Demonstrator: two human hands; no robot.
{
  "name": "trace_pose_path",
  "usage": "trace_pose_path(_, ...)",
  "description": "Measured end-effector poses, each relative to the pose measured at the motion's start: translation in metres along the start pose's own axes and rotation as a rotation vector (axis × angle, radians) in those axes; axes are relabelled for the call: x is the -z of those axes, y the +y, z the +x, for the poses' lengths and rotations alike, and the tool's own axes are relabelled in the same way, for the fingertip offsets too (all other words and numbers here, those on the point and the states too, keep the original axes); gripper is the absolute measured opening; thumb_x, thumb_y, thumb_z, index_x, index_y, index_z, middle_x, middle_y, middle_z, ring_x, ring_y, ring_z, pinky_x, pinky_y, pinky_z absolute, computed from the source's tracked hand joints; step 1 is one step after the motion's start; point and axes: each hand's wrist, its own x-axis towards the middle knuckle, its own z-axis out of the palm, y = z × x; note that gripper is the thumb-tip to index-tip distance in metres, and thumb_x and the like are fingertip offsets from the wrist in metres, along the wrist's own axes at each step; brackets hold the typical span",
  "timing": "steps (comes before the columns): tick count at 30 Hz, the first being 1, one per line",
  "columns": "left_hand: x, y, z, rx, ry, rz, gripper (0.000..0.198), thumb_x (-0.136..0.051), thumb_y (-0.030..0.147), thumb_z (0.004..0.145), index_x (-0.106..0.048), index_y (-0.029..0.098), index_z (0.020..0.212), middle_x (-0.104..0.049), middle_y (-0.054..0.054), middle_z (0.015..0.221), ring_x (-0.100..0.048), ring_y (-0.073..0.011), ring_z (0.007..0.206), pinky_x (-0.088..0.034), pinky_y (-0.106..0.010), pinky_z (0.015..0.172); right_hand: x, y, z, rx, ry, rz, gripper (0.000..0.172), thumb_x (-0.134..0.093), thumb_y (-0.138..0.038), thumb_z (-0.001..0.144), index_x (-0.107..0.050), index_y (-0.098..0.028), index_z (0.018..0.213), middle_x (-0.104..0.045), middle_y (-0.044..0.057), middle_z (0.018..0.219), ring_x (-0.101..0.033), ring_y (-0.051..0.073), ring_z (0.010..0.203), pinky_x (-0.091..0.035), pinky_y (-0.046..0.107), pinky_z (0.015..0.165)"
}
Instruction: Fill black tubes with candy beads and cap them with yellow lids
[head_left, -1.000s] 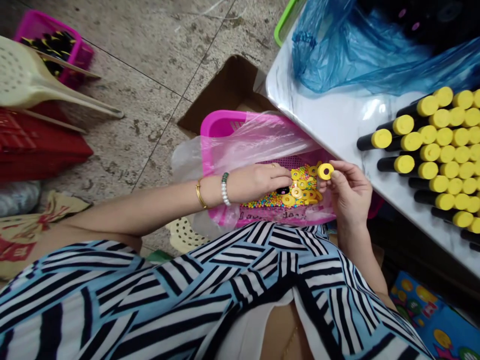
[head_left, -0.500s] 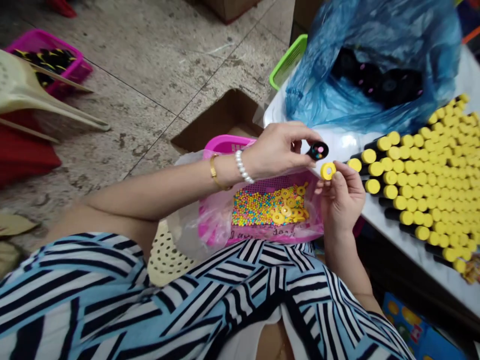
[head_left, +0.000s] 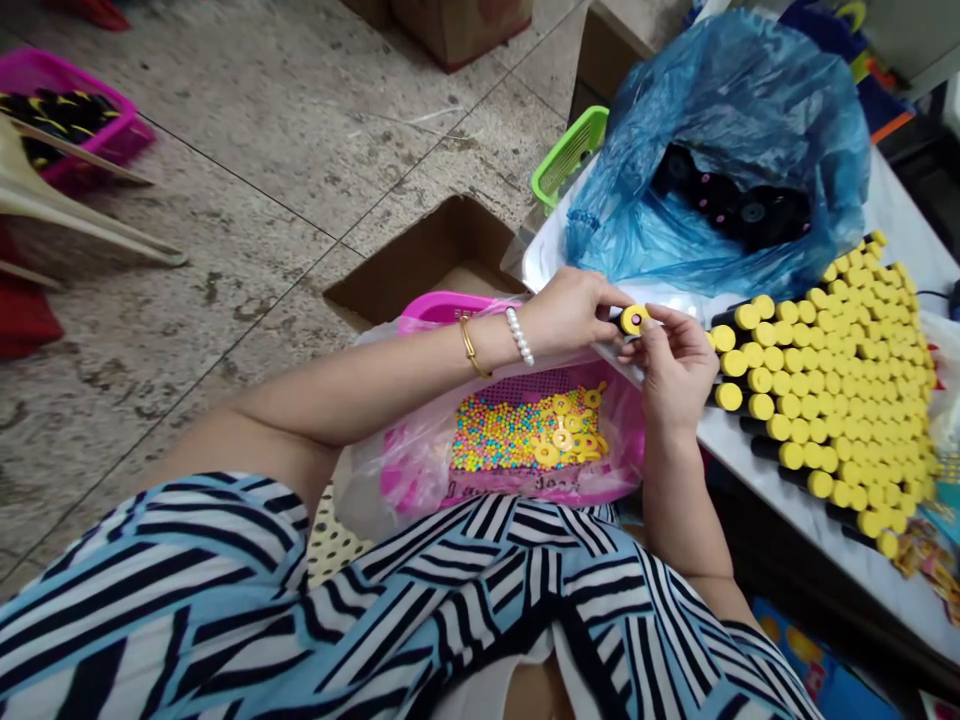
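My left hand (head_left: 566, 315), closed, grips a short black tube (head_left: 616, 320) with its open end turned to the right. A yellow ring cap (head_left: 634, 320) sits against that end, pinched by the fingers of my right hand (head_left: 679, 375). Whether the cap is fully seated I cannot tell. Below my hands, a pink basket (head_left: 435, 303) lined with clear plastic holds many small coloured beads (head_left: 487, 435) and several loose yellow ring caps (head_left: 566, 440).
Rows of black tubes with yellow caps (head_left: 832, 380) lie on the white table (head_left: 757, 460) at right. Behind them stands a blue plastic bag (head_left: 720, 100) with black parts inside. A green basket (head_left: 570, 150), an open cardboard box (head_left: 427, 250) and another pink basket (head_left: 139, 130) are farther left.
The yellow ring cap, apart from the tube before, is now against its open end. My two hands have come together. The view has shifted slightly.
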Motion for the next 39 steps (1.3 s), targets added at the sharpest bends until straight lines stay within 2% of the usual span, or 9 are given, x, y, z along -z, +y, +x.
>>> trace_pose_path(3, 0.007, 0.007, 0.000, 0.047, -0.131, -0.123, 0.026, -0.077, 0.020, 0.081, -0.083, 0.017, 0.107, -0.072, 0.000, 0.067, -0.063, -0.0112, 0.063, -0.041, -0.022, 0.064, 0.000, 0.000, 0.001, -0.013, -0.015, -0.004, 0.024, -0.077, -0.039, 0.090, -0.070, -0.021, 0.105, -0.069, -0.004, 0.071, -0.066, 0.011, 0.054, -0.060, 0.025, 0.053)
trace_pose_path(7, 0.012, 0.016, -0.001, 0.193, -0.294, -0.382, 0.026, -0.062, 0.032, 0.096, -0.080, 0.015, 0.106, -0.074, -0.003, 0.069, -0.059, -0.0080, 0.046, -0.038, -0.020, 0.050, -0.002, 0.000, 0.005, -0.059, -0.018, -0.009, 0.022, -0.075, -0.039, 0.091, -0.068, -0.021, 0.102, -0.067, -0.005, 0.067, -0.063, 0.011, 0.049, -0.058, 0.024, 0.051)
trace_pose_path(11, 0.005, 0.016, -0.005, 0.267, -0.275, -0.468, 0.032, -0.057, 0.038, 0.101, -0.078, 0.016, 0.108, -0.071, -0.002, 0.062, -0.059, -0.0077, 0.044, -0.039, -0.017, 0.047, -0.006, 0.000, 0.005, -0.039, 0.033, 0.020, 0.020, -0.071, -0.040, 0.094, -0.066, -0.021, 0.099, -0.064, -0.006, 0.064, -0.062, 0.010, 0.048, -0.057, 0.024, 0.052)
trace_pose_path(16, -0.004, 0.013, -0.011, 0.276, -0.248, -0.502, 0.025, -0.066, 0.021, 0.092, -0.076, 0.016, 0.115, -0.075, 0.000, 0.068, -0.062, -0.0075, 0.047, -0.043, -0.016, 0.047, -0.006, 0.001, 0.002, -0.010, 0.074, 0.050, 0.020, -0.071, -0.040, 0.094, -0.065, -0.022, 0.099, -0.059, -0.008, 0.063, -0.059, 0.009, 0.047, -0.054, 0.023, 0.050)
trace_pose_path(21, -0.009, 0.014, -0.013, 0.197, -0.143, -0.301, 0.020, -0.065, 0.016, 0.091, -0.078, 0.016, 0.106, -0.071, 0.003, 0.060, -0.059, -0.0080, 0.043, -0.042, -0.018, 0.050, -0.005, 0.000, 0.001, -0.009, 0.068, 0.012, 0.021, -0.072, -0.040, 0.093, -0.066, -0.021, 0.098, -0.060, -0.007, 0.063, -0.057, 0.008, 0.046, -0.050, 0.022, 0.047)
trace_pose_path(26, -0.011, 0.018, -0.014, 0.052, -0.046, -0.091, 0.019, -0.065, 0.010, 0.087, -0.080, 0.017, 0.097, -0.073, 0.002, 0.067, -0.064, -0.0102, 0.059, -0.044, -0.021, 0.066, -0.006, -0.001, -0.003, 0.029, 0.087, -0.057, 0.023, -0.074, -0.042, 0.091, -0.067, -0.021, 0.097, -0.067, -0.004, 0.074, -0.059, 0.008, 0.051, -0.051, 0.021, 0.049)
trace_pose_path(33, -0.006, 0.021, -0.008, -0.037, -0.095, 0.186, 0.014, -0.065, 0.017, 0.088, -0.078, 0.015, 0.089, -0.077, -0.004, 0.082, -0.065, -0.0158, 0.074, -0.042, -0.026, 0.074, -0.004, -0.002, -0.007, 0.059, 0.052, -0.101, 0.026, -0.075, -0.045, 0.091, -0.066, -0.022, 0.100, -0.068, -0.002, 0.085, -0.060, 0.009, 0.057, -0.056, 0.024, 0.055)
trace_pose_path(36, -0.007, 0.020, -0.008, -0.037, -0.096, 0.156, 0.012, -0.066, 0.016, 0.087, -0.078, 0.016, 0.088, -0.076, -0.004, 0.081, -0.067, -0.0166, 0.076, -0.044, -0.027, 0.077, -0.002, -0.003, -0.005, 0.070, 0.001, -0.122, 0.029, -0.078, -0.045, 0.089, -0.064, -0.023, 0.103, -0.066, -0.002, 0.085, -0.060, 0.008, 0.059, -0.055, 0.023, 0.056)
trace_pose_path(39, -0.005, 0.020, -0.009, 0.045, -0.104, -0.017, 0.012, -0.067, 0.015, 0.086, -0.078, 0.014, 0.090, -0.074, -0.005, 0.073, -0.068, -0.0166, 0.072, -0.048, -0.028, 0.075, 0.002, -0.003, -0.001, 0.062, -0.067, -0.129, 0.028, -0.076, -0.046, 0.091, -0.062, -0.024, 0.102, -0.066, -0.003, 0.084, -0.060, 0.008, 0.057, -0.053, 0.023, 0.055)
